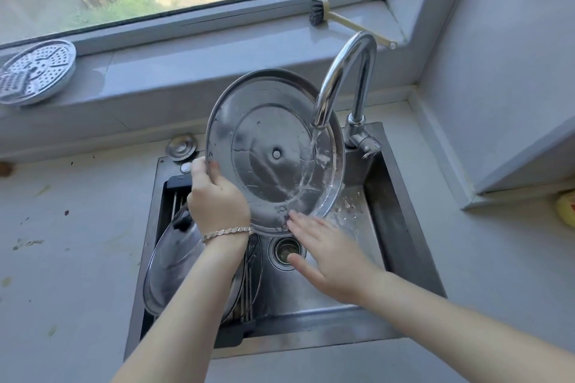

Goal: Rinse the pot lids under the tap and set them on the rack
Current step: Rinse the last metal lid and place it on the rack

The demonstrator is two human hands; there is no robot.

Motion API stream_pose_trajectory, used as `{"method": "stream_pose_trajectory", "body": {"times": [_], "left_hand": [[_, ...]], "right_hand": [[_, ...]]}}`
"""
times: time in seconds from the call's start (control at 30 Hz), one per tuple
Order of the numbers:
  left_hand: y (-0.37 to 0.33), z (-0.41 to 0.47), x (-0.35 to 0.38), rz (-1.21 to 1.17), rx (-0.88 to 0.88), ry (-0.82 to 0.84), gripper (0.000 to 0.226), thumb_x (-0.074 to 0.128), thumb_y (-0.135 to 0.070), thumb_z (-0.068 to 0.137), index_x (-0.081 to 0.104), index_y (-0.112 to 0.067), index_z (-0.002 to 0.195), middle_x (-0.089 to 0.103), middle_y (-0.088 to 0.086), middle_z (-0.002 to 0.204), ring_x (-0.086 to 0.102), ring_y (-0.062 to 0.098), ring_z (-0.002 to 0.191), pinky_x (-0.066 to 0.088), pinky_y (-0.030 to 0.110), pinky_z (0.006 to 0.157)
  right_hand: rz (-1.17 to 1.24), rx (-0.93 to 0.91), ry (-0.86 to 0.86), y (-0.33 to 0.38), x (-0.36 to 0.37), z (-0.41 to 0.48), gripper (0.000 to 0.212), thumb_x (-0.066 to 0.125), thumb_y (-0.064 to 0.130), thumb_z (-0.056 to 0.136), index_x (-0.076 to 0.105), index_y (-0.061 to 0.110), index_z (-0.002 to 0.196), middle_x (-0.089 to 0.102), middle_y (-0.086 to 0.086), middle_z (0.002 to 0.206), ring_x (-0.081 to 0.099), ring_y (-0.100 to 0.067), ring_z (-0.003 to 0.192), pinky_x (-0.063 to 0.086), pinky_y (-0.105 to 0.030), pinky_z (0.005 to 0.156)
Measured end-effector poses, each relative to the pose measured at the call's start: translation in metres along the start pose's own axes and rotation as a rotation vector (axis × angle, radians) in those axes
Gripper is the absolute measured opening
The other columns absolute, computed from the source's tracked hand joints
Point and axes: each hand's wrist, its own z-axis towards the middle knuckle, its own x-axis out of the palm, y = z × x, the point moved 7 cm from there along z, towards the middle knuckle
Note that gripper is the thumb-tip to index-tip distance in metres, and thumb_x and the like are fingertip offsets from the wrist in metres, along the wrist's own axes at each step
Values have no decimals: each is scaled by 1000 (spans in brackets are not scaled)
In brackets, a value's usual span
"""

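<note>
A person rinses a steel pot lid [273, 152] under the running tap [345, 78] at a sink [389, 196] set into the counter [77, 242] near its back edge, below a window. The job looks to be midway. A glass lid [174, 261] already lies on the rack [175, 199] across the left side of the sink, with the rim of what may be a second lid showing beside it, though that cannot be told for certain. The steel lid is in mid-rinse and has not yet gone to the rack. It is held tilted, its underside toward the camera, above the back half of the sink. Water from the spout strikes its right side and runs down to the lower rim. The left hand [217, 199], a bracelet at the wrist, grips the lid's lower left rim, thumb on the inner face and fingers hidden behind. The right hand [329, 258] is spread flat and holds nothing, its fingertips touching the lid's bottom rim where the water drains off, above the drain [286, 253]. What appears to remain is to finish the rinse and carry the lid a short way left to the rack. A perforated steamer plate [35, 71] rests on the window sill at the left and a brush [319, 12] at the right.
</note>
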Motion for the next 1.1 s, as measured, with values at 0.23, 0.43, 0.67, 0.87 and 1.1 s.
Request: {"method": "stream_pose_trajectory", "body": {"times": [0.23, 0.43, 0.67, 0.87, 1.1], "left_hand": [[0, -24, 8, 50, -27, 103, 31, 34, -11, 98, 50, 0, 123, 65, 27, 100, 58, 42, 91, 23, 26, 60], [5, -36, 20, 46, -98, 169, 25, 34, -10, 98, 50, 2, 113, 64, 25, 98, 58, 40, 91, 36, 35, 70], [3, -37, 21, 53, -123, 263, 15, 35, -10, 97, 50, -7, 98, 57, 13, 84, 54, 35, 86, 20, 28, 58], [16, -54, 37, 58, -229, 433, 19, 36, -12, 96, 42, -7, 79, 45, 4, 68, 41, 30, 74, 17, 29, 58], [45, -83, 76, 117, -516, 691, 42, 37, -30, 96, 53, 6, 110, 59, 21, 115, 56, 34, 107, 46, 36, 88]], "right_hand": [[63, 533, 36, -46, -4, 16, 92, 10, 68, 87, -3, 1, 148, -14, -17, 156, -15, -24, 144, -12, -35, 116], [182, 803, -312, -63, -29, 40, 87, 27, 55, 93, -3, -8, 145, -11, -24, 154, -12, -30, 144, -12, -38, 115], [155, 495, -523, -52, -55, 64, 73, 18, 45, 88, 10, 5, 148, -1, -14, 158, -7, -24, 146, -9, -38, 116], [111, -65, -159, -9, -41, 60, 65, 26, 33, 90, 13, 7, 148, 3, -7, 157, -3, -16, 145, -6, -30, 117], [435, -73, 174, -20, -24, 2, 54, 27, 46, 95, 36, 23, 143, 28, 15, 150, 21, 8, 136, 15, -14, 114]]}}
